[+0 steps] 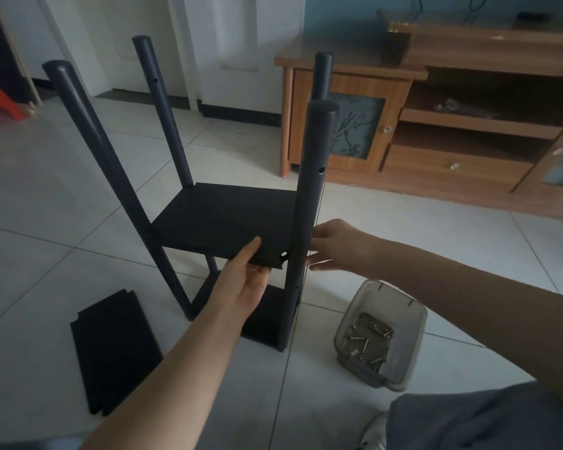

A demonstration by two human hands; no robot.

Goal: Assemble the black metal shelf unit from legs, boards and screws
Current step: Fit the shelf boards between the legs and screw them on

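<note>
1. Shelf frame stands on the tiled floor at centre: four black legs upright, the near right leg (309,203) closest to the camera, a bottom board (267,319) already low between them.
2. Middle board (228,219) sits partway up, its corner notch and hole at the near right leg, probably so that a screw can pass through.
3. Left hand (244,280) grips the board's near edge, thumb on top and fingers beneath, seemingly to carry its weight level.
4. Right hand (335,245), at 3 o'clock of that leg, touches it with loosely extended fingers, gripping nothing, likely steadying it.
5. Clear tub (387,339) of screws (368,342) sits at 5 o'clock, near the right hand.
6. Spare board (111,352) lies flat at 8 o'clock, not yet fitted.
</note>
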